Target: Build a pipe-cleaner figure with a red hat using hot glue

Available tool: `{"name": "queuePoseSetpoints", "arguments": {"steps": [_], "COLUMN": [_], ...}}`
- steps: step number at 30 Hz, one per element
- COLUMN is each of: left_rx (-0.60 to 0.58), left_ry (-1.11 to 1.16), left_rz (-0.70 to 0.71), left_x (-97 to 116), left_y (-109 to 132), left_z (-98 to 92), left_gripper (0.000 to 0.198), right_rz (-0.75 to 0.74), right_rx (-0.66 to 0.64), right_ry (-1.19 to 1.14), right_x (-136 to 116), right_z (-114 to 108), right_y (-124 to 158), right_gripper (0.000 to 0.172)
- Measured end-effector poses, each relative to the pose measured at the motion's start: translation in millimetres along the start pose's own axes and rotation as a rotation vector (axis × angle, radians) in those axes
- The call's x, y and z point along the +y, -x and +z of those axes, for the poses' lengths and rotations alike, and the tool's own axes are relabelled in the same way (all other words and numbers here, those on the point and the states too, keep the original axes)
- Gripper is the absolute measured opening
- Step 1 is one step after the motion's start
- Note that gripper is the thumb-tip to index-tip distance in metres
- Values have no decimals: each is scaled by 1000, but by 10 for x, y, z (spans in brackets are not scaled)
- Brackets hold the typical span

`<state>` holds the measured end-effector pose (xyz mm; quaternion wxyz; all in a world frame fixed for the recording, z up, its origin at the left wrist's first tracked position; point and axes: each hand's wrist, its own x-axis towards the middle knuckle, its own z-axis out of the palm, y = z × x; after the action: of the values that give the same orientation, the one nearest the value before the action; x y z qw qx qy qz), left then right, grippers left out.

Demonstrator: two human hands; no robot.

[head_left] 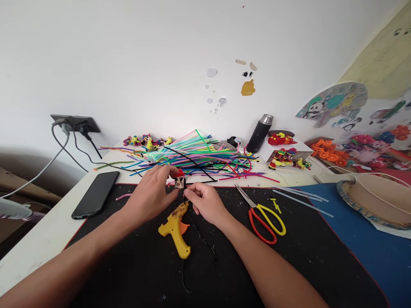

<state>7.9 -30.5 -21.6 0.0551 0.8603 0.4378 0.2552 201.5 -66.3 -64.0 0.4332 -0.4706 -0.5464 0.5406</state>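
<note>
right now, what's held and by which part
Left fingers hold the small red-topped figure, seemingly by its top; whether right fingers grip anything cannot be told.

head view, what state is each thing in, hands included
left hand, closed on the small figure
right hand, fingers curled in beside the figure; grip unclear
glue gun, lying on its side, no hand on its handle
scissors, lying flat, blades look nearly closed
phone, lying flat, upper face dark
flask, silver top on
socket strip, plugs in
pipe cleaners, loose in a heap
</note>
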Motion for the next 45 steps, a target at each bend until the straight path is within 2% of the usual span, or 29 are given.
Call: {"name": "queuePoseSetpoints", "arguments": {"steps": [18, 45], "left_rx": [-8, -10], "left_ry": [-10, -29], "left_rz": [6, 16], "left_x": [33, 8], "left_y": [17, 18], "left_z": [12, 32], "left_gripper": [26, 25], "right_rz": [5, 20], "right_rx": [-8, -21], "right_ry": [-1, 18], "right_x": [4, 44], "right_z": [10, 18], "right_y": [-5, -14], "right_gripper": [16, 16]}}
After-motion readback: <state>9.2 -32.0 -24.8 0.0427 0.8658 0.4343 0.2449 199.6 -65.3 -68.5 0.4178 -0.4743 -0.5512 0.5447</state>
